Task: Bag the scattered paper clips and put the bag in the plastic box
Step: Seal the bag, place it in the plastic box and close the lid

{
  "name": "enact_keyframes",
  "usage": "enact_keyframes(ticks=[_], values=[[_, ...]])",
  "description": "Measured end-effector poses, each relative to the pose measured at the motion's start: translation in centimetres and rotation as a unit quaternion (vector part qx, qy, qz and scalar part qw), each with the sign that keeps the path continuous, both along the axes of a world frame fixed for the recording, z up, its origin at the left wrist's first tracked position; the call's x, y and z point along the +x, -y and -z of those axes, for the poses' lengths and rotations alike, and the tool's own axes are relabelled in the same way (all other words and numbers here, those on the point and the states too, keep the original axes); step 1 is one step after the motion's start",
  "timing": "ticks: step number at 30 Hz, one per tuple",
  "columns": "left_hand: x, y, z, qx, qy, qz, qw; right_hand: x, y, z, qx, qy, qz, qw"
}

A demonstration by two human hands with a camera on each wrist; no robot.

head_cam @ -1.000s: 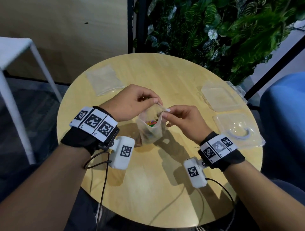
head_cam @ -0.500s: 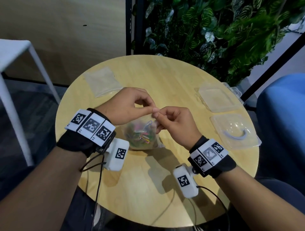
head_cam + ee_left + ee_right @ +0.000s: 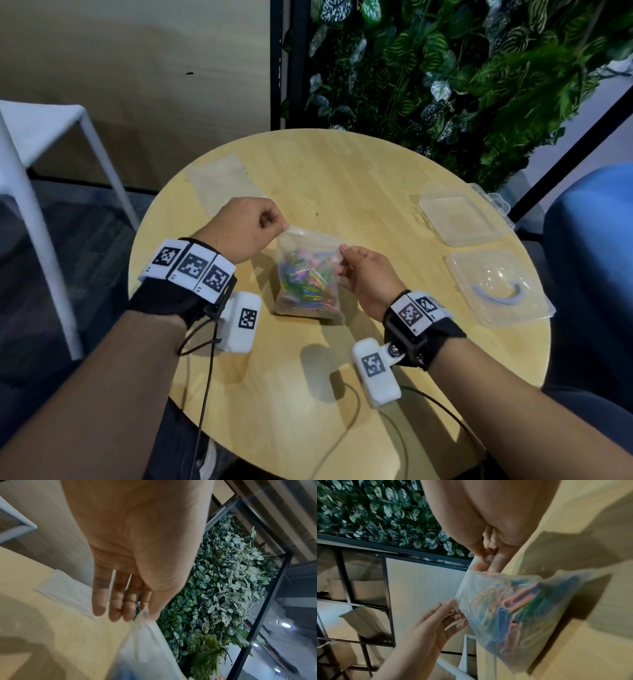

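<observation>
1. Left hand (image 3: 245, 228): pinches the bag's top-left corner.
2. Right hand (image 3: 368, 274): pinches the bag's top-right corner.
3. Bag (image 3: 306, 277): clear, holding coloured paper clips (image 3: 303, 279), above the surface (image 3: 342, 178).
4. Plastic box (image 3: 459, 219): open, at right.

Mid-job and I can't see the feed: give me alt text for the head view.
Both hands hold a clear bag of coloured paper clips over a round wooden table, the left hand pinching one top corner, the right hand the other. An open plastic box lies to the right.
</observation>
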State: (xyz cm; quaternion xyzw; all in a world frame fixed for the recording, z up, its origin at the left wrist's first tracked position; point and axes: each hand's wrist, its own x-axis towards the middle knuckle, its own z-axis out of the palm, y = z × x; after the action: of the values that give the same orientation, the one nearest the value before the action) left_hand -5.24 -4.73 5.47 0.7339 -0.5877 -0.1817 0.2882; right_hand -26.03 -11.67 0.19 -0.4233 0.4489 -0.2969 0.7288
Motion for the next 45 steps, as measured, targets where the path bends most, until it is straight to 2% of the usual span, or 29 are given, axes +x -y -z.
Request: enact_keyframes(ticks=[2, 4, 6, 7, 8, 10, 11, 12, 13, 15, 17, 19, 22, 24, 27, 30, 33, 37, 41, 43, 45], values=[[0.0, 1.0, 0.8, 0.015, 0.029, -0.023, 0.999, 1.2, 0.2, 0.6, 0.039, -0.004, -0.009, 0.999], [0.3, 2.1, 1.8, 0.029, 0.052, -0.039, 0.997, 1.9, 0.9, 0.6, 0.055, -0.046, -0.047, 0.996], [0.9, 3.0, 2.6, 0.035, 0.087, -0.055, 0.994, 1.4, 2.5, 0.2, -0.015, -0.14, -0.093, 0.986], [1.3, 3.6, 2.9, 0.038, 0.106, -0.068, 0.991, 0.5, 3.7, -0.2, -0.097, -0.213, -0.11, 0.966], [1.8, 4.0, 3.0, 0.045, 0.12, -0.082, 0.988, -0.7, 5.1, -0.8, -0.204, -0.308, -0.125, 0.921], [2.8, 4.8, 3.2, 0.081, 0.13, -0.112, 0.982, -3.8, 7.8, -2.1, -0.37, -0.483, -0.13, 0.783], [3.3, 5.0, 3.3, 0.105, 0.13, -0.128, 0.978, -5.4, 9.0, -2.7, -0.401, -0.541, -0.112, 0.73], [3.7, 5.0, 3.3, 0.129, 0.125, -0.143, 0.973, -7.2, 10.3, -3.2, -0.413, -0.587, -0.089, 0.69], [4.1, 5.1, 3.4, 0.153, 0.118, -0.153, 0.969, -8.8, 11.4, -3.5, -0.412, -0.626, -0.068, 0.658], [4.4, 5.1, 3.7, 0.199, 0.115, -0.143, 0.963, -11.6, 13.2, -3.6, -0.385, -0.686, -0.047, 0.615], [4.3, 5.1, 4.0, 0.233, 0.128, -0.119, 0.957, -13.8, 15.1, -3.2, -0.363, -0.724, -0.049, 0.585], [4.1, 5.3, 4.2, 0.228, 0.13, -0.126, 0.957, -14.9, 16.8, -2.8, -0.34, -0.744, -0.081, 0.569], [3.7, 5.6, 3.8, 0.181, 0.104, -0.161, 0.965, -14.7, 18.0, -2.9, -0.328, -0.739, -0.157, 0.567], [4.0, 5.7, 3.4, 0.129, 0.065, -0.17, 0.975, -13.7, 17.9, -3.0, -0.367, -0.715, -0.171, 0.571], [4.5, 6.2, 2.3, -0.029, 0.06, -0.135, 0.989, -12.0, 17.3, -2.6, -0.418, -0.648, -0.187, 0.609], [3.5, 6.6, 0.4, -0.198, 0.062, -0.074, 0.975, -9.6, 15.3, -2.5, -0.436, -0.598, -0.228, 0.633], [1.4, 6.4, -1.1, -0.285, 0.062, -0.011, 0.956, -7.4, 12.1, -3.0, -0.452, -0.542, -0.285, 0.649], [-3.2, 5.4, -1.0, -0.27, 0.048, 0.078, 0.959, -6.2, 7.2, -2.8, -0.457, -0.493, -0.342, 0.656], [-7.7, 4.1, -0.3, -0.214, 0.013, 0.199, 0.956, -7.1, 2.5, -3.3, -0.465, -0.424, -0.339, 0.7], [-9.3, 3.2, 0.2, -0.182, -0.001, 0.243, 0.953, -8.7, 1.5, -3.9, -0.437, -0.425, -0.304, 0.732], [-10.2, 2.4, 0.9, -0.14, -0.005, 0.261, 0.955, -11.0, 1.5, -4.3, -0.411, -0.453, -0.211, 0.762]])
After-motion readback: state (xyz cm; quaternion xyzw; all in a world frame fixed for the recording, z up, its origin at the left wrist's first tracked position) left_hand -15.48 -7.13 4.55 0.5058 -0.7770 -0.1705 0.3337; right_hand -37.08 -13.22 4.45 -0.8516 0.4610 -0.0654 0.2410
